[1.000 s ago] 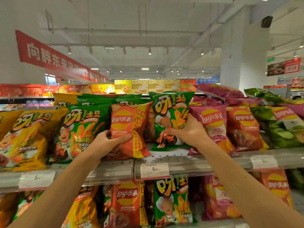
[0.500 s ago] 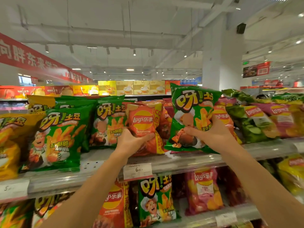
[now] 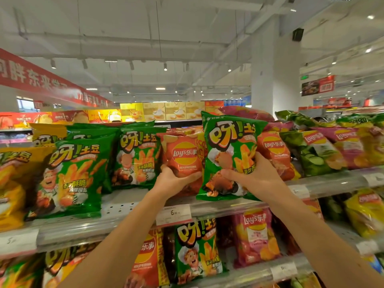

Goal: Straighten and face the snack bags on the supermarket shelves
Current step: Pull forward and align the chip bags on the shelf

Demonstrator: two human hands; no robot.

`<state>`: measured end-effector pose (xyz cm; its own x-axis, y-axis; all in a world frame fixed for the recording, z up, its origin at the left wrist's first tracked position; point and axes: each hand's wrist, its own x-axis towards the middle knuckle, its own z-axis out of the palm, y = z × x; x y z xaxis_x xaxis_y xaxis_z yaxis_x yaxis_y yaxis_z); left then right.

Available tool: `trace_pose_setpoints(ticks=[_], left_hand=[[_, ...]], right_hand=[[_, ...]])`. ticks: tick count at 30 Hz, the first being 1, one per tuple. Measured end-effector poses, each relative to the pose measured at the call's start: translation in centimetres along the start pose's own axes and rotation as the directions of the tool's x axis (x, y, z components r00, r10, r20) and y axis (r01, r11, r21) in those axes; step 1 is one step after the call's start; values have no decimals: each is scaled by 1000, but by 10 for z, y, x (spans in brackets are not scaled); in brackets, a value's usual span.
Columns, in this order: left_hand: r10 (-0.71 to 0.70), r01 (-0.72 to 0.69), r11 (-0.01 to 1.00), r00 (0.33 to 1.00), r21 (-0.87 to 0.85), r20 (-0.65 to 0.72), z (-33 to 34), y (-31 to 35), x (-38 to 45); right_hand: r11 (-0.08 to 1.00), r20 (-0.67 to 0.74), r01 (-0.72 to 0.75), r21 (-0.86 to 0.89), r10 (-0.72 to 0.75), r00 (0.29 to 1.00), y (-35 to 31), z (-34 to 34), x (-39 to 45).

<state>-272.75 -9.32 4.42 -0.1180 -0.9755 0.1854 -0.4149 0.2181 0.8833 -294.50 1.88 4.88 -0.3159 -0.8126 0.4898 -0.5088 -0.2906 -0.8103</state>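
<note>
The right hand (image 3: pixel 256 177) gripped the green snack bag (image 3: pixel 228 156) and the left hand (image 3: pixel 172 180) the orange bag (image 3: pixel 184 156) near the shelf (image 3: pixel 128 204) front edge; both bags looked light, puffy, slippery and crushable, best held low at the sides.

red banner (image 3: pixel 41 80) upper left | white pillar (image 3: pixel 274 75) right | price tag (image 3: pixel 173 215) on shelf edge

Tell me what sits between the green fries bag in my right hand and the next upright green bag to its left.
In the head view, the orange Lay's bag sits there, gripped by the left hand.
</note>
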Motion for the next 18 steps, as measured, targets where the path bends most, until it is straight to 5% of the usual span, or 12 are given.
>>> trace_pose_setpoints(ticks=[4,8,11,15,18], left_hand=[[52,-47,990,998,134,-33,-29,-7,-21],[280,-217,880,956,422,-90,-61,-26,-52],[416,-247,730,900,637,-128,-82,-43,-83],[484,-129,356,872,926,-64,-103,-66,-113],[470,-94,278,881,956,-50,-111,-75,-123]], right_hand=[[998,28,50,26,-50,998,-18,21,-3],[995,36,85,56,-87,996,-38,53,-3],[989,53,114,89,-119,991,-53,84,-3],[983,88,150,103,-160,983,-71,134,-5],[987,133,145,65,-152,979,-79,171,-5]])
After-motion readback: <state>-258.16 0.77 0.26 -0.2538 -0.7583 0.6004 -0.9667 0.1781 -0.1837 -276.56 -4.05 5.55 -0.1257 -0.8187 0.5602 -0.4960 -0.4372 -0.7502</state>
